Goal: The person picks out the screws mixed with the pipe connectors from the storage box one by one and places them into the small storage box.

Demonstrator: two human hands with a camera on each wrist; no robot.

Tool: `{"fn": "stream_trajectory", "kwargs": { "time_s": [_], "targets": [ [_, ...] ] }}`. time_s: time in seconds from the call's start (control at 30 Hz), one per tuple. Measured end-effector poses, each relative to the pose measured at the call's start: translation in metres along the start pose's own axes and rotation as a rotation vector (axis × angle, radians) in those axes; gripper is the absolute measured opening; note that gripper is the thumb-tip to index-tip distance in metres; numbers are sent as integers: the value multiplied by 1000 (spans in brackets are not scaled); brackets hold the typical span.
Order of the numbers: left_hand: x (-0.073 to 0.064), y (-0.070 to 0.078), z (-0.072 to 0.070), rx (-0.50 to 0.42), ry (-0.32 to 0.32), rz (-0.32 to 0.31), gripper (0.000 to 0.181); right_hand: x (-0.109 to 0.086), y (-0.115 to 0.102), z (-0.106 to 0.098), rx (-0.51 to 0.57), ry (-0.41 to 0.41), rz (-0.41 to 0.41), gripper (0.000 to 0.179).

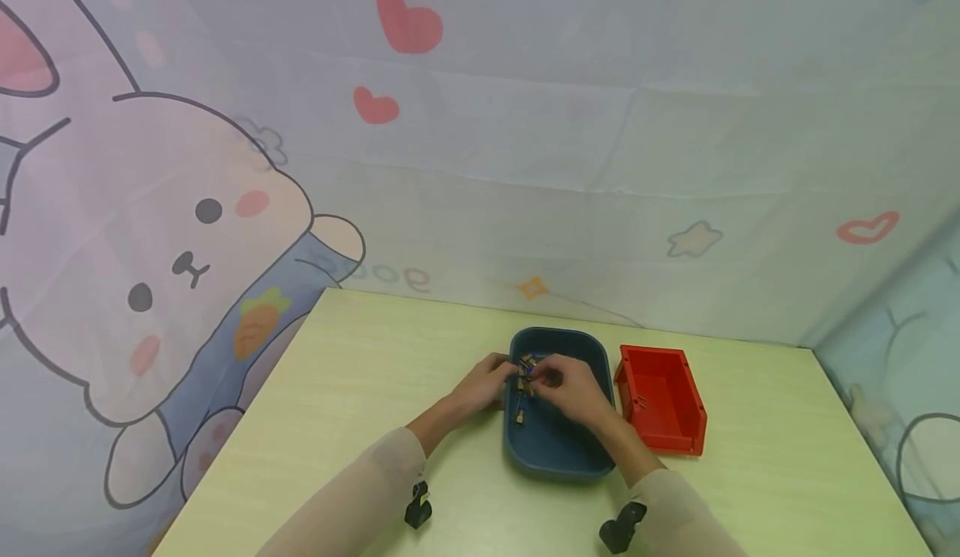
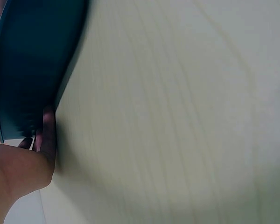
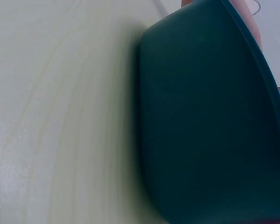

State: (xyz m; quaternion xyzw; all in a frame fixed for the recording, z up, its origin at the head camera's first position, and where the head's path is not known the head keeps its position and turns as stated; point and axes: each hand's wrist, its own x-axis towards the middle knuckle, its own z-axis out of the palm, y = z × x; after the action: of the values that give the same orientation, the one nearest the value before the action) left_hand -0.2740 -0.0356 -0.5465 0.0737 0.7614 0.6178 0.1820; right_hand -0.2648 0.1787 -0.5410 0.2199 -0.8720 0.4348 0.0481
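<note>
Fingers [image 2: 48, 133] against dark teal bin [image 2: 35, 60]

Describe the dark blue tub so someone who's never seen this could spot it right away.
On the pale table, the left hand grips the left edge of the dark blue tub, while the right hand reaches inside, at small brass-coloured pieces. Unlike the squarer red bin just to its right, it is blue with rounded corners.

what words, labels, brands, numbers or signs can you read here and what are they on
"oog": pale letters on the cloth by the rabbit; faint, perhaps mirrored, left end unclear.
Tray: no text visible.
Red box: no text visible.
Parts in the tray: too small to tell.
</note>
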Motion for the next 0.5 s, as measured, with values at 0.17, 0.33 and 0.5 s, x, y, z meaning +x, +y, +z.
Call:
{"fn": "stream_trajectory", "kwargs": {
  "time_s": [0.17,0.33,0.5],
  "targets": [
    [0,0,0,7,-3,5,53,1,1,4,-7,4,-5,13],
    [-1,1,0,4,-5,7,52,1,0,6,-1,8,-14,14],
    [-1,3,0,-1,-3,6,52,1,0,9,-12,-2,-33,12]
  ]
}}
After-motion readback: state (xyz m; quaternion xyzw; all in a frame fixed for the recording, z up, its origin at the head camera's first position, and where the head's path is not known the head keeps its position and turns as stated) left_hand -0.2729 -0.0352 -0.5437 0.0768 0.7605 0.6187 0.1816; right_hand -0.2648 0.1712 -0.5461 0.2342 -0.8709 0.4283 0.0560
